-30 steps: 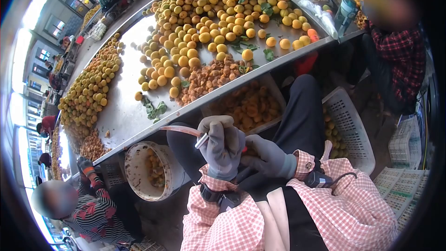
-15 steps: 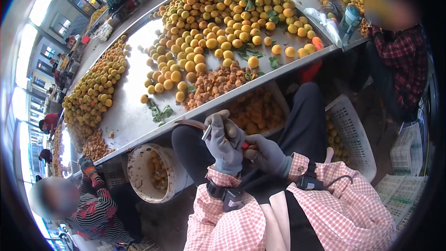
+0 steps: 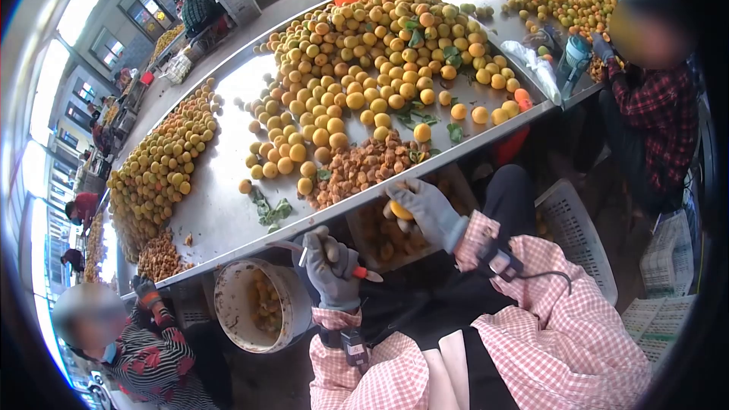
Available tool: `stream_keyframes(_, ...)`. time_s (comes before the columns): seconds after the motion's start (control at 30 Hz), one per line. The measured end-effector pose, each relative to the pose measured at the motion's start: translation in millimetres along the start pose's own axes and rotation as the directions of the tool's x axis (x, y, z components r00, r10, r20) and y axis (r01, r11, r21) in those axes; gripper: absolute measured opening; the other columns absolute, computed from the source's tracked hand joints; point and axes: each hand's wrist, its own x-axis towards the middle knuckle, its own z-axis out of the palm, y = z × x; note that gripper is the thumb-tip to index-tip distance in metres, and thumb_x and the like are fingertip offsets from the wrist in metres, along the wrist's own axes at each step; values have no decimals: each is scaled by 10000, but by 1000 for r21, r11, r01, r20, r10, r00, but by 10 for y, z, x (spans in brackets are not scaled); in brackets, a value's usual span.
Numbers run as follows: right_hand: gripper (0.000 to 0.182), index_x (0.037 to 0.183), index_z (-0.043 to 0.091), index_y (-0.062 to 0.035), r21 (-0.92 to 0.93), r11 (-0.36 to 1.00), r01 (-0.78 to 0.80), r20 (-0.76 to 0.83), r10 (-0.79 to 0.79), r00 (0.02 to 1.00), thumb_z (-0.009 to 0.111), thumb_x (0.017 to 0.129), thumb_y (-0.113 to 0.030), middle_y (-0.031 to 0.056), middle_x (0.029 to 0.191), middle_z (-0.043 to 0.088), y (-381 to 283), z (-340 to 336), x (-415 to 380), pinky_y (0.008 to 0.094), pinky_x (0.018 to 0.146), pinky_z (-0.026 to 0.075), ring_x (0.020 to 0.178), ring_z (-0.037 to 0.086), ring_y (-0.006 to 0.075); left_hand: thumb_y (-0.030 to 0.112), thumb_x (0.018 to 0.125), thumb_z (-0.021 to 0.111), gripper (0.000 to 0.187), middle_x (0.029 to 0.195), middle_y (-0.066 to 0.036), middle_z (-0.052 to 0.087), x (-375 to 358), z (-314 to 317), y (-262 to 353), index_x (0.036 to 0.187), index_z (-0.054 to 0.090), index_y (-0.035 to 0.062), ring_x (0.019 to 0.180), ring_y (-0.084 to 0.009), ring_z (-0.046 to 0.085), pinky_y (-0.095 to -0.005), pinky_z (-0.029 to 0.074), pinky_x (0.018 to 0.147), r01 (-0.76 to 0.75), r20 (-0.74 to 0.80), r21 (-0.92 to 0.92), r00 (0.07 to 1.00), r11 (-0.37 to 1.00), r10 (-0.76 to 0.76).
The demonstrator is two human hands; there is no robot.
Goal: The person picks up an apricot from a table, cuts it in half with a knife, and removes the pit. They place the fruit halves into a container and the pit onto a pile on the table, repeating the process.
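- Suddenly the hands had parted: half a second earlier they had met over the lap, and now the right hand in a grey glove (image 3: 429, 212) reached out over the white plastic crate (image 3: 465, 184) below the bench edge, while the left hand in a grey glove (image 3: 332, 262) stayed back near the knee.
- That parting, it seemed, meant the close two-handed work was broken off, with fruit and tool now held well apart.
- The right hand's fingers pinched a smooth, rounded, yellow-orange fruit (image 3: 400, 210), which hung beneath the glove, over the crate's orange pieces; their tips pointed toward the bench.
- The left hand's fingers were curled tight round a thin silvery metal rod (image 3: 304, 257), and a red object with a pale tip (image 3: 367, 274) jutted from the other side of the fist; whether the two were joined could not be told.
- The held fruit looked bright and evenly coloured where it showed, but the glove hid too much to tell whether it was whole or cut.
- Above it, on the grey sheet-metal bench (image 3: 220, 224), a rough brown heap of pit-like pieces (image 3: 357, 173) lay near the edge, beside whole yellow-orange fruits (image 3: 334, 106).
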Motion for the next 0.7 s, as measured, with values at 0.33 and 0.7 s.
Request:
stream_keyframes(0.33,193,1058,619,-80,-45,998,-35,-103,30,994,540,950,-219,36,823,646,284,-239,641,179,407,361,488,483,66,337,990,470,290,607,45,418,75,-470,-233,1009,578,68,418,-29,274,-207,242,386,192,-123,57,975,980,-184)
stream_keyframes(0.7,249,1110,598,-12,-998,40,-51,-55,-120,991,549,938,-185,50,891,642,772,-844,408,265,683,512,763,613,135,234,982,499,208,565,5,440,207,-641,-392,1002,571,39,388,-61,337,-216,275,365,312,-75,123,949,942,-305)
